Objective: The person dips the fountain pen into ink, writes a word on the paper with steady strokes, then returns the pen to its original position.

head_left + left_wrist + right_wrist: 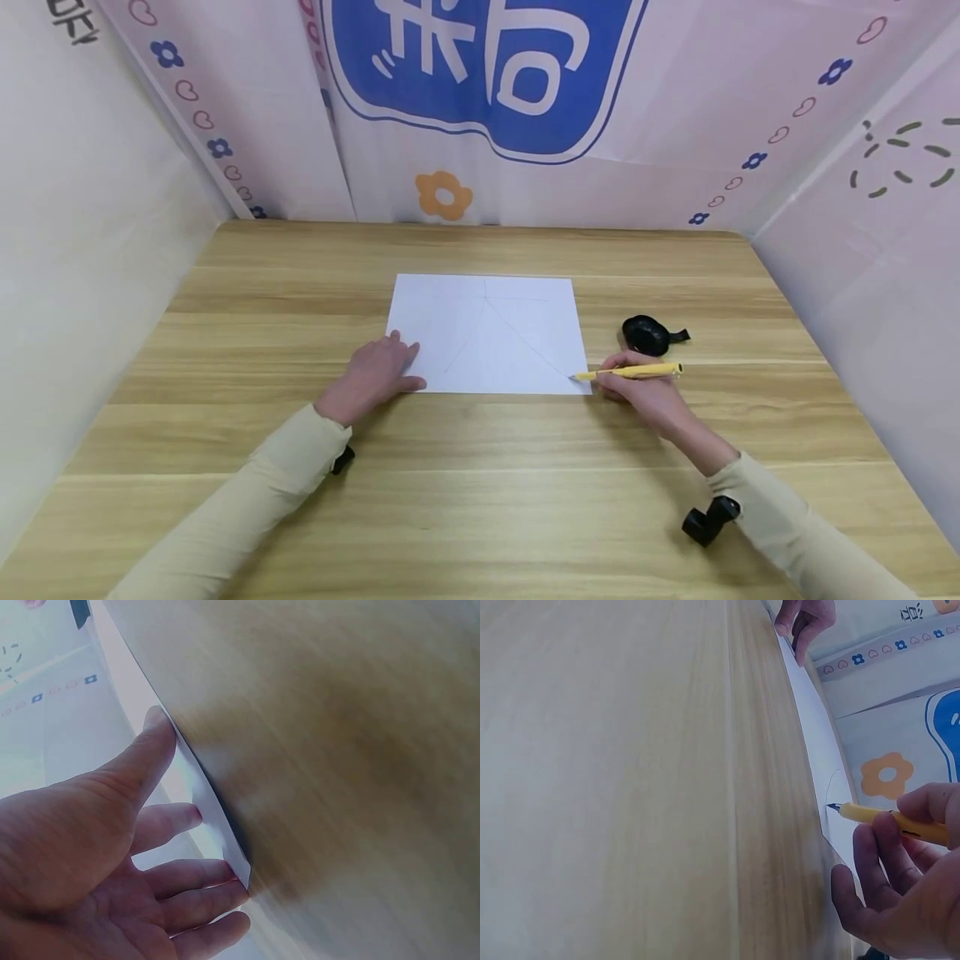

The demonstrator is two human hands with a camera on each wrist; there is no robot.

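A white sheet of paper (510,333) lies on the wooden table, carrying thin pen strokes: a horizontal line near the top, a short vertical one crossing it, and slanting strokes to the lower left and lower right. My left hand (378,371) rests with spread fingers on the sheet's lower left corner. In the left wrist view its thumb and fingertips touch the paper's edge (199,787). My right hand (637,387) pinches a yellow fountain pen (637,371), whose nib meets the paper near the lower right corner, at the end of the long slanting stroke.
A black rounded object (647,334) with a short tab lies just beyond my right hand. Printed cloth walls (600,192) stand along the table's back and both sides. Black wrist-worn devices (711,521) hang at both sleeves.
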